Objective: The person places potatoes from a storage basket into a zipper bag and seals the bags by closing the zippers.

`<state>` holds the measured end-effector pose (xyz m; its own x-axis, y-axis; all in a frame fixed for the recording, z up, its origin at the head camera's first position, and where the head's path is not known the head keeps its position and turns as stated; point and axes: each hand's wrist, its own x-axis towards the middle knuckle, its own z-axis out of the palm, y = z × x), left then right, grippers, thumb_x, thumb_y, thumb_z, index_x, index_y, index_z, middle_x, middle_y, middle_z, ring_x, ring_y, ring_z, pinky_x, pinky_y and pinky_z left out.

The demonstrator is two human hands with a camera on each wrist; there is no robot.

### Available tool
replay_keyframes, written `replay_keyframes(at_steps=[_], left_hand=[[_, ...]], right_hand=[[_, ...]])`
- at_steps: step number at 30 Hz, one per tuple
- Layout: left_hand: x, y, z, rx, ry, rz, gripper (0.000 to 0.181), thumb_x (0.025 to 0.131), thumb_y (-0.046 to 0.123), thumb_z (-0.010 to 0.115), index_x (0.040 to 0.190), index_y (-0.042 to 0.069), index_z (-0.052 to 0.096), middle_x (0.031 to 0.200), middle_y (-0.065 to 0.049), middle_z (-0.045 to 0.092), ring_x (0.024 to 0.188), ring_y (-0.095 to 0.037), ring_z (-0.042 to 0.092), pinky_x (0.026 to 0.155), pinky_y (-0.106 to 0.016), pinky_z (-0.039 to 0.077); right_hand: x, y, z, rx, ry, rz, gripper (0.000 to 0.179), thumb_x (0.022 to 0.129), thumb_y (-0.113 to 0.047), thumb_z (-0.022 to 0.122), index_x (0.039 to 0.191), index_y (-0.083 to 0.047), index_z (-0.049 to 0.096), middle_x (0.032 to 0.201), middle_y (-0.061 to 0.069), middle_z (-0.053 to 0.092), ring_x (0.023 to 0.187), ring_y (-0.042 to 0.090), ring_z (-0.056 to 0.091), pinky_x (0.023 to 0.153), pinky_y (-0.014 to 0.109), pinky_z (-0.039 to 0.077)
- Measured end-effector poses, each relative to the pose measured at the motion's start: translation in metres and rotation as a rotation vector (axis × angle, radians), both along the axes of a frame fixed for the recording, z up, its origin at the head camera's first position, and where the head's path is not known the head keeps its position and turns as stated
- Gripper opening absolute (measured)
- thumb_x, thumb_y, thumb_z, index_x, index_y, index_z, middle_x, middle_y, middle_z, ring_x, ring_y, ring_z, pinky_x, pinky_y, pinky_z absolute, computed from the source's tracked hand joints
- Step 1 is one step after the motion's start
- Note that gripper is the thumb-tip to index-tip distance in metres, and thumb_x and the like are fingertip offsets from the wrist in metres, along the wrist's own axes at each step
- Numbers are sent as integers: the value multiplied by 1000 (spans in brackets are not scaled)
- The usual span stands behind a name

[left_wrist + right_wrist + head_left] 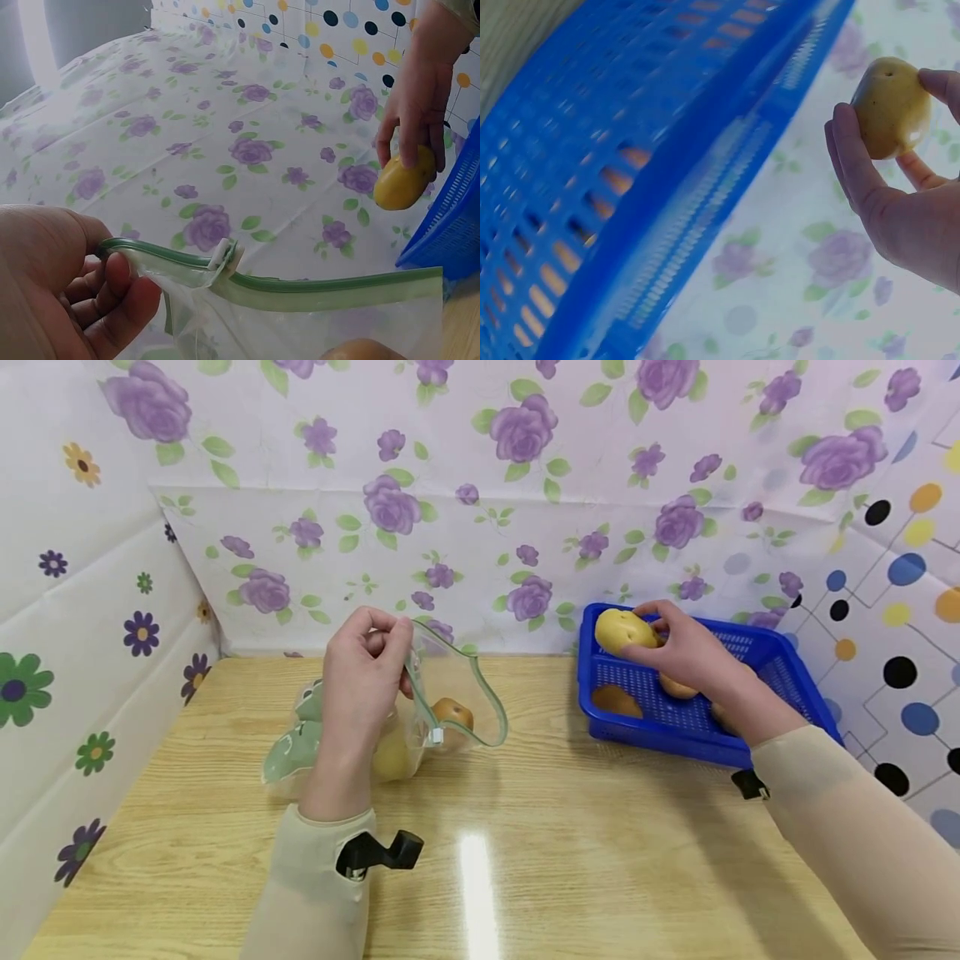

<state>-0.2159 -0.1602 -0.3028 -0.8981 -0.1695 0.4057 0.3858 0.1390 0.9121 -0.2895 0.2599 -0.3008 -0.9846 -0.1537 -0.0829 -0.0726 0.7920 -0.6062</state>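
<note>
My left hand [360, 681] pinches the top edge of a clear zip bag [330, 292] with a green seal and a white slider [223, 255]. The bag's mouth gapes toward the right in the head view. Through the plastic show a brown potato [453, 715] and a yellow one [392, 755], partly behind the hand. On the right, my right hand [693, 652] grips a yellow potato [622, 632] between thumb and fingers, over the back left corner of a blue basket [637, 737]. In the right wrist view that potato [891, 109] appears beyond the basket's rim.
Several potatoes lie in the basket, among them a brown one [617, 700] at its left end; the right forearm covers part of them. Pale green rounded shapes [291, 753] show in clear plastic left of my left hand. Flowered sheeting [465, 552] hangs behind the wooden table [555, 827].
</note>
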Motion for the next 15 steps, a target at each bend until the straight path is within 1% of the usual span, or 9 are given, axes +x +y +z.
replay_keyframes(at_steps=[3, 7, 10, 15], left_hand=[[0, 1, 0, 0, 1, -4, 21, 110, 25, 71, 100, 7, 67, 60, -3, 58, 44, -22, 58, 39, -26, 40], [0, 1, 0, -1, 10, 3, 21, 110, 24, 71, 100, 6, 67, 60, -4, 58, 43, -23, 58, 38, -25, 38], [0, 1, -1, -4, 10, 5, 22, 110, 24, 70, 100, 6, 66, 60, -4, 58, 43, -23, 58, 38, -26, 38], [0, 1, -1, -17, 17, 10, 22, 110, 25, 70, 100, 6, 67, 60, -4, 59, 43, -22, 59, 38, -25, 37]], right_hand=[[11, -10, 5, -11, 32, 11, 91, 102, -61, 74, 170, -17, 34, 158, 26, 47, 143, 45, 49, 110, 68, 46], [24, -27, 9, -22, 61, 42, 85, 101, -61, 76, 166, -19, 39, 154, 21, 51, 138, 41, 54, 106, 62, 51], [31, -37, 12, -37, 67, 67, 81, 102, -55, 77, 165, -20, 41, 152, 19, 53, 135, 40, 57, 102, 60, 55], [43, -53, 15, -74, 73, 102, 76, 103, -50, 78, 164, -22, 43, 152, 17, 53, 136, 39, 59, 103, 59, 56]])
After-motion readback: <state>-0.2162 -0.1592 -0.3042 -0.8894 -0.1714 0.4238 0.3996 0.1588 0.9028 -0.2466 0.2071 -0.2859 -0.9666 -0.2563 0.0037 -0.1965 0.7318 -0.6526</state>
